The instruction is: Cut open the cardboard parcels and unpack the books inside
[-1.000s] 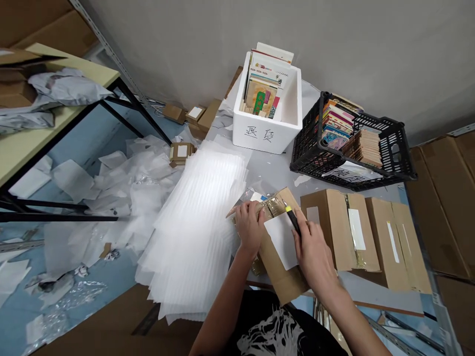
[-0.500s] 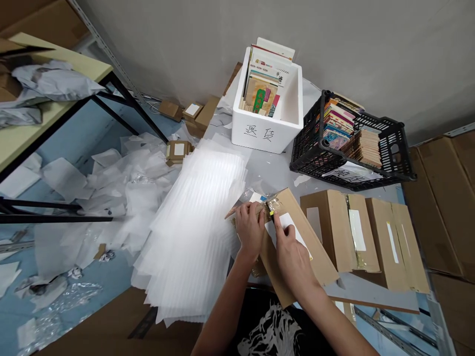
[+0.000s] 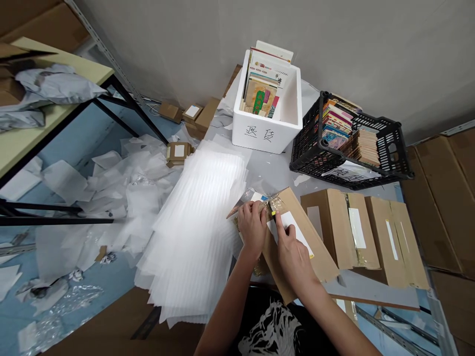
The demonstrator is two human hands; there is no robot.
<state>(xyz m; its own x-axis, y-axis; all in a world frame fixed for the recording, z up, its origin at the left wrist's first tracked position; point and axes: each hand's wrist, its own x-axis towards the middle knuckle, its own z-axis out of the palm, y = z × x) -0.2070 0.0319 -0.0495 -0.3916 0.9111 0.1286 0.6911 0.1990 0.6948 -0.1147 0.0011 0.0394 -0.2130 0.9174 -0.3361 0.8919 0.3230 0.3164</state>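
Note:
A cardboard box [image 3: 313, 235] with a white label [image 3: 299, 230] lies tilted at the table's front edge, in front of me. My left hand [image 3: 253, 227] grips its left end, fingers curled over the flap near clear tape [image 3: 275, 202]. In my right hand [image 3: 295, 257] is a box cutter [image 3: 273, 213] with a yellow and black body, index finger stretched along it. Its tip is at the taped end of the box, close to my left fingers; the blade itself is too small to make out.
A stack of white foam sheets [image 3: 196, 222] lies left of the box. Behind stand a white foam bin [image 3: 265, 133] of books and a black crate [image 3: 315, 158] of books. Two taped boxes [image 3: 337, 232] are at right. Loose packing sheets [image 3: 129, 198] litter the floor.
Both hands stay at the taped end of the box, with the cutter almost in the same spot. The whole view has shifted very slightly.

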